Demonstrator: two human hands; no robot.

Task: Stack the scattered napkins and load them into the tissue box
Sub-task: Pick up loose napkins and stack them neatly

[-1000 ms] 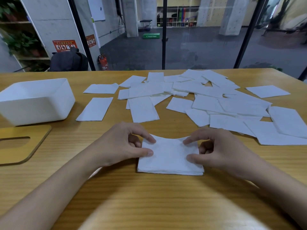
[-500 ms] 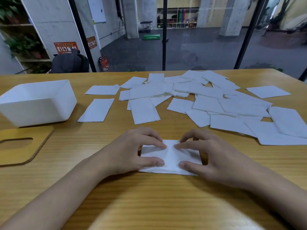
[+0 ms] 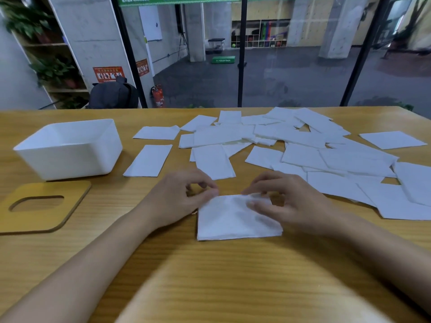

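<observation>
Left hand (image 3: 177,201) and right hand (image 3: 296,206) have drawn apart to the far corners of the napkin stack (image 3: 233,222) on the table (image 3: 210,276); the left curls, grip unclear, the right pinches. Uneven tugging could skew the sheets.

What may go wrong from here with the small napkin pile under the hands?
The left hand and right hand pinch the napkin stack only at its far edge; lifted so, loose sheets may slide apart.
The right forearm lies close to the scattered napkins and may drag them.
</observation>
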